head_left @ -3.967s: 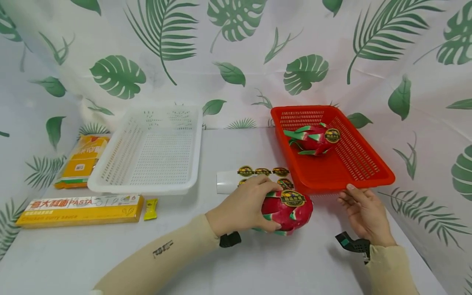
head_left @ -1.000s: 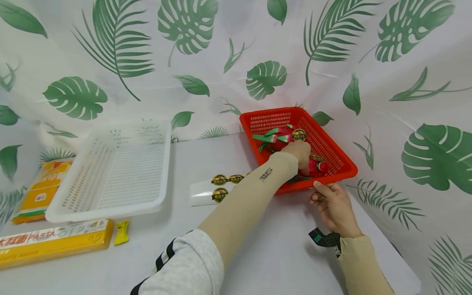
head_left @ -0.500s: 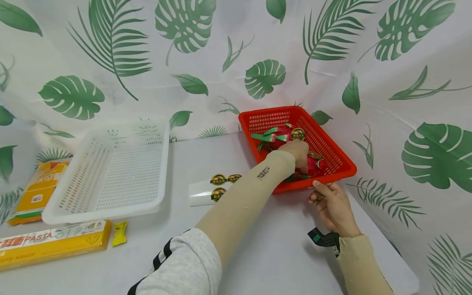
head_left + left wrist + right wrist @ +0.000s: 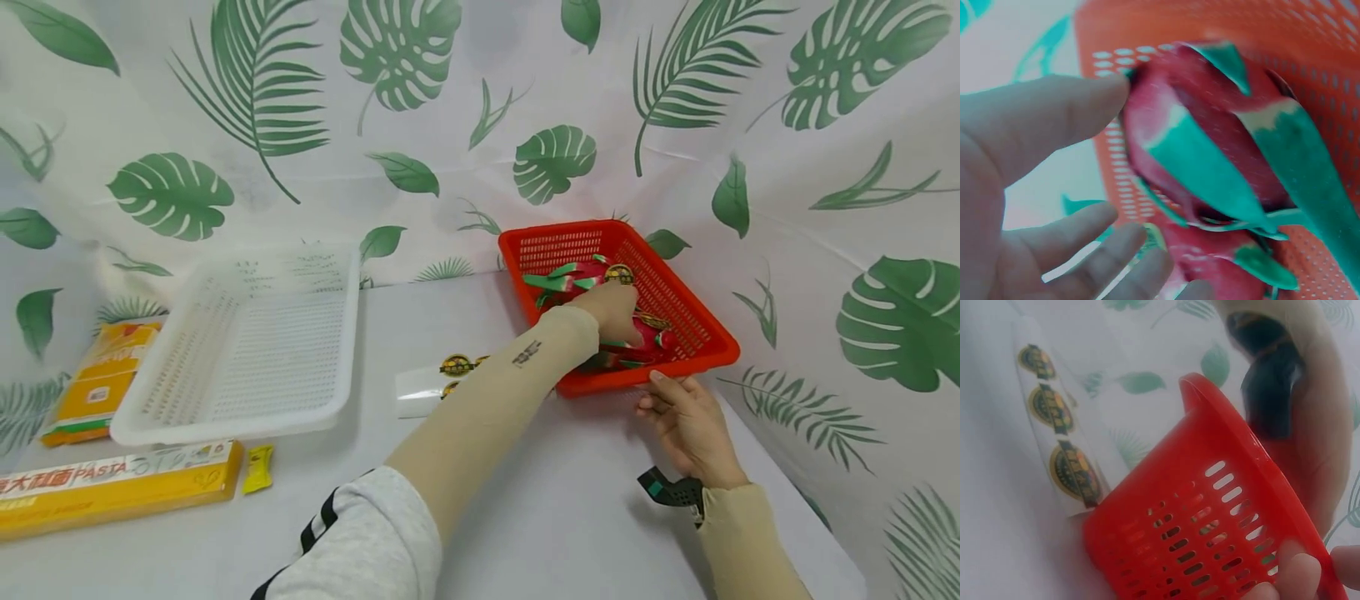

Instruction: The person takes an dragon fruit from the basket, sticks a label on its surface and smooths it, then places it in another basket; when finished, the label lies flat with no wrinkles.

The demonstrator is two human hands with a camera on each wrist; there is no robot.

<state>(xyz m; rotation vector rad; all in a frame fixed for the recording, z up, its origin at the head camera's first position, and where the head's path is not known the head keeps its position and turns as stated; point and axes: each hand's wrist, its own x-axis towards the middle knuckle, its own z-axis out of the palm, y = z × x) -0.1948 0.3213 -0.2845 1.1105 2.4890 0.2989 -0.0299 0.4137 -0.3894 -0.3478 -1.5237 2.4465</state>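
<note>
My left hand (image 4: 611,310) reaches into the red basket (image 4: 701,333). In the left wrist view its thumb is stretched out and its fingers are loosely spread beside a dragon fruit (image 4: 1210,137), with no grip on it. Two dragon fruits lie in the basket: the farther dragon fruit (image 4: 581,271) bears a round black-and-gold sticker (image 4: 618,274), and the nearer dragon fruit (image 4: 663,339) is partly covered by my hand. My right hand (image 4: 693,429) pinches the basket's near rim, its thumb on the edge and its fingertips (image 4: 1300,575) against the outer wall.
A sheet of round stickers (image 4: 416,393) lies left of the red basket, partly under my left forearm. Farther left stand a white basket (image 4: 247,427), an orange food bag (image 4: 105,379), a pasta box (image 4: 127,487) and a small yellow packet (image 4: 258,468). A leaf-print cloth (image 4: 450,125) hangs behind.
Four seconds ago my left hand held a dragon fruit over the table; that fruit is now in the red basket. Over the last second the view shifts slightly. My right hand stays on the rim.
</note>
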